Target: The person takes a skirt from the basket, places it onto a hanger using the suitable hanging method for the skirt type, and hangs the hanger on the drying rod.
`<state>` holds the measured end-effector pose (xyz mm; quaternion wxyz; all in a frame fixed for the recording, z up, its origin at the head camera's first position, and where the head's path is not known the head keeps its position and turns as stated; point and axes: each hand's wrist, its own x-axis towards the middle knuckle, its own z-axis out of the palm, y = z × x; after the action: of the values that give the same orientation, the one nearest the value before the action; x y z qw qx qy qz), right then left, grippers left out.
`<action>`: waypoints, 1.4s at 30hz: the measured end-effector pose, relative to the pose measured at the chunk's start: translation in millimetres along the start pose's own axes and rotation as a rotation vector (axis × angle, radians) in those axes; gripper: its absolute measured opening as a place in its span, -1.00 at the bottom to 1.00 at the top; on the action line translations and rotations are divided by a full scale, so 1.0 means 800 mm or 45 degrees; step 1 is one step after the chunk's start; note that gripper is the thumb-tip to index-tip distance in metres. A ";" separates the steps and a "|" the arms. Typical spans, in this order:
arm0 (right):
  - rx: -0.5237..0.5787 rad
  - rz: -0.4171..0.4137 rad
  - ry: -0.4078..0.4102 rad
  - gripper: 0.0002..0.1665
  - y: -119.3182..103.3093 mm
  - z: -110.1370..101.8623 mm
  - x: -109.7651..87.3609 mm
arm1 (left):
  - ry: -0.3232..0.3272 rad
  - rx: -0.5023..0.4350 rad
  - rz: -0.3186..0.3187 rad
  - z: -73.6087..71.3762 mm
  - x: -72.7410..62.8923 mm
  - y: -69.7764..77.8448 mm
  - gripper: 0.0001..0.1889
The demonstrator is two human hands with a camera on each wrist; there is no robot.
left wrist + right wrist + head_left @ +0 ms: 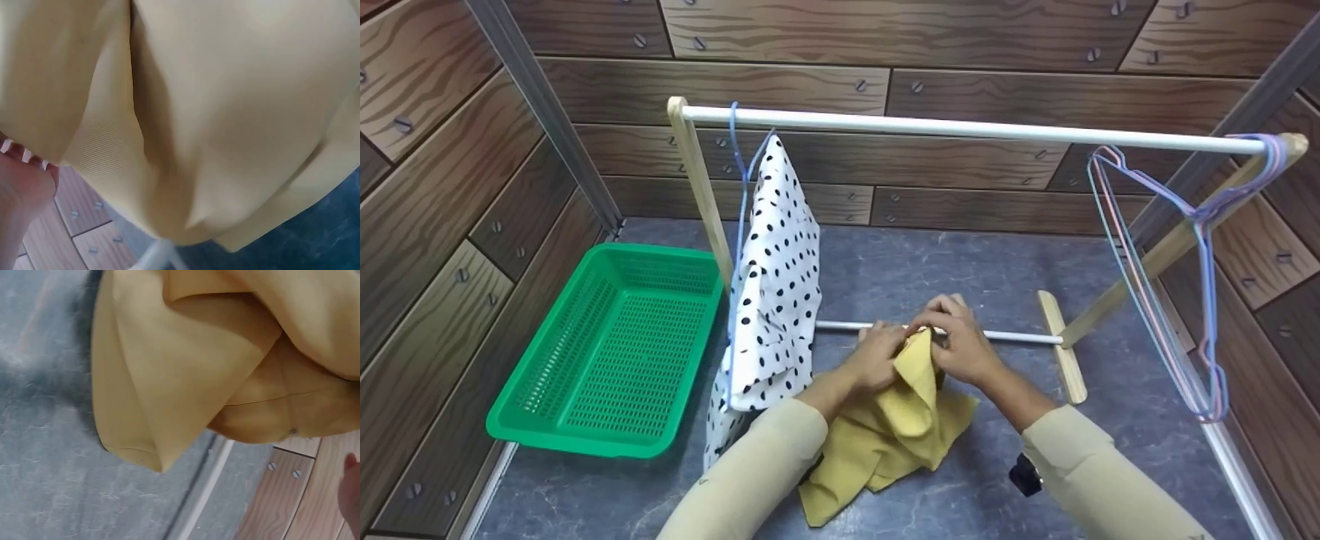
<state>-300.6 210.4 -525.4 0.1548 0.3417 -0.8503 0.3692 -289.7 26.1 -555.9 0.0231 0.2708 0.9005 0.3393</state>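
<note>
Both hands grip the upper edge of a yellow cloth garment (911, 412), close together in the middle of the head view. The left hand (877, 356) holds it from the left side, the right hand (960, 345) from the right with bent fingers. Below them the garment hangs in loose folds. It fills most of the left wrist view, where part of a hand (25, 185) shows at the left edge. In the right wrist view the yellow garment (169, 371) shows a stitched seam and a small dark spot near its lower edge.
A rack's white top bar (960, 129) spans the view. White cloth with black dots (776, 277) hangs at its left on a blue hanger (740, 150). Several pastel hangers (1207, 217) hang at its right end. A green basket (619, 442) stands left on the grey floor.
</note>
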 end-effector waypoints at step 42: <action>-0.425 -0.687 0.387 -0.67 -0.045 0.004 0.005 | 0.041 0.211 0.265 -0.079 0.003 -0.002 -0.51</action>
<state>-278.7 188.1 -506.9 0.4252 0.4654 -0.7451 0.2176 -306.8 -11.1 -507.8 -0.0492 0.3584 0.8927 0.2687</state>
